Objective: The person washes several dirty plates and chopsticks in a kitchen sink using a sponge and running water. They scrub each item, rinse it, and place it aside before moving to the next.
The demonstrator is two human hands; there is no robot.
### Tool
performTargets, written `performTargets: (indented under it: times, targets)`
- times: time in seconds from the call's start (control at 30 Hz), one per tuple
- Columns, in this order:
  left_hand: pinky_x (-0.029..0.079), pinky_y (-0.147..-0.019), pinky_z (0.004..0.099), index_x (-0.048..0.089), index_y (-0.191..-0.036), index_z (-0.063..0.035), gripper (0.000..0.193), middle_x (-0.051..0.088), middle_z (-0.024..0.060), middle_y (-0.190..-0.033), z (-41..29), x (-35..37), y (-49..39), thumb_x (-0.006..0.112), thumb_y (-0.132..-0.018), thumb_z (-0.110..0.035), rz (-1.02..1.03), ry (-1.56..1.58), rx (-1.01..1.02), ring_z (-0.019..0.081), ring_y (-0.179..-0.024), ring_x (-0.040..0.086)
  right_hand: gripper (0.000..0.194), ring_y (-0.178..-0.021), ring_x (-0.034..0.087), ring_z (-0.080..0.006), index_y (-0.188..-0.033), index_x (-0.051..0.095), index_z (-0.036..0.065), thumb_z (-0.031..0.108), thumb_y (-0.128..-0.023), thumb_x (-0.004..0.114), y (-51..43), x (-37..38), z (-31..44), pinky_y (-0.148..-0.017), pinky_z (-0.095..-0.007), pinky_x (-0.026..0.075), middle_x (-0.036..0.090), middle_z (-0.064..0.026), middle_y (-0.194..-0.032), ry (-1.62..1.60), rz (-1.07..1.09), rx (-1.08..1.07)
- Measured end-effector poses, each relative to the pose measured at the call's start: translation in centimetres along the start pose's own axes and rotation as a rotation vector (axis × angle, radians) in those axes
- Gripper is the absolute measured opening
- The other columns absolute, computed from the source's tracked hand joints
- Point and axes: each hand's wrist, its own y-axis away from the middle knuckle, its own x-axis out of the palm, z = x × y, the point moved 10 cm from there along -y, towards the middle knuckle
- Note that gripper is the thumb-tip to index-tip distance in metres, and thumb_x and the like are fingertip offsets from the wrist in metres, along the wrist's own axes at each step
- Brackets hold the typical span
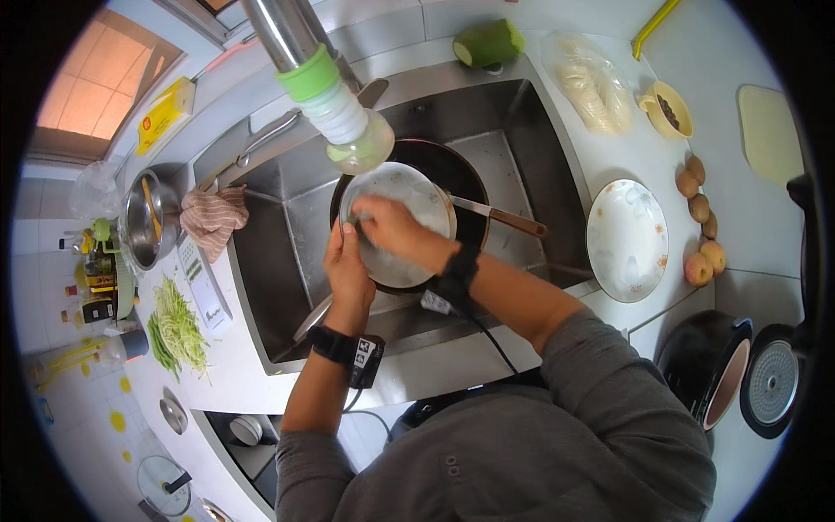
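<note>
My left hand [349, 277] grips the left rim of a white plate [417, 186] with a floral pattern, held over a dark wok [468, 238] in the stainless steel sink [548, 163]. Over the plate's inner face is my right hand [398, 231], its fingers bent near the left rim and blurred. Whether it holds anything is hidden. A utensil with a wooden handle [518, 222] leans across the wok's right side. Above the plate's far edge hangs the faucet's clear spray head [362, 143], joined to a green collar.
A second floral plate [627, 241] lies right of the sink, near kiwifruit [698, 207] and apples [699, 269]. On the left counter are a striped cloth [215, 218], a grater [202, 287], shredded green vegetable [179, 323] and a steel bowl [140, 222]. A cut green gourd [489, 44] sits behind.
</note>
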Motion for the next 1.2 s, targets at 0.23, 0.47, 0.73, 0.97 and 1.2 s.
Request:
performTargets:
  times: [0.23, 0.47, 0.73, 0.97, 1.2]
  targets:
    - [0.042, -0.085, 0.0276, 0.046, -0.122, -0.0015, 0.036, 0.054, 0.0064, -0.113, -1.3, -0.2, 0.1, 0.049, -0.090, -0.019, -0.005, 0.002, 0.064, 0.0138, -0.098, 0.051, 0.021, -0.083, 0.057, -0.0344, -0.093, 0.058, 0.006, 0.002, -0.072, 0.054, 1.6, -2.9, -6.2, -0.075, -0.0398, 0.046, 0.059, -0.0161, -0.092, 0.350, 0.022, 0.345]
    - [0.044, -0.085, 0.0280, 0.046, -0.122, -0.0022, 0.037, 0.055, 0.0066, -0.111, -2.0, -1.2, -0.7, 0.050, -0.090, -0.019, -0.050, 0.071, 0.044, 0.0142, -0.097, 0.053, 0.026, -0.086, 0.056, -0.0351, -0.092, 0.060, 0.006, -0.002, -0.068, 0.053, 4.6, 2.9, -0.8, -0.077, -0.0397, 0.045, 0.058, -0.0196, -0.091, 0.100, 0.302, -0.013]
    - [0.041, -0.087, 0.0253, 0.044, -0.124, -0.0014, 0.040, 0.054, 0.0066, -0.113, 0.6, -0.3, 1.0, 0.050, -0.089, -0.020, 0.025, -0.003, -0.076, 0.0136, -0.100, 0.051, 0.019, -0.085, 0.055, -0.0356, -0.087, 0.057, 0.005, -0.002, -0.070, 0.051, -1.2, -2.3, -1.3, -0.074, -0.0402, 0.045, 0.058, -0.0178, -0.085, 0.205, -0.098, -0.039]
    - [0.043, -0.085, 0.0258, 0.047, -0.122, -0.0049, 0.035, 0.055, 0.0064, -0.111, -2.5, -0.2, -0.4, 0.049, -0.090, -0.021, 0.084, 0.064, 0.032, 0.0145, -0.098, 0.053, 0.020, -0.087, 0.054, -0.0334, -0.083, 0.060, 0.005, -0.002, -0.066, 0.053, 4.4, 2.0, -0.1, -0.075, -0.0405, 0.044, 0.058, -0.0160, -0.088, 0.206, 0.383, -0.180]
    - [0.042, -0.085, 0.0265, 0.048, -0.120, -0.0011, 0.034, 0.056, 0.0059, -0.110, -0.8, 0.6, 0.9, 0.049, -0.090, -0.018, 0.041, -0.030, -0.054, 0.0134, -0.098, 0.052, 0.018, -0.085, 0.054, -0.0340, -0.080, 0.058, 0.004, -0.003, -0.064, 0.054, -1.5, -3.1, 0.3, -0.075, -0.0384, 0.044, 0.058, -0.0155, -0.085, 0.153, -0.135, -0.200]
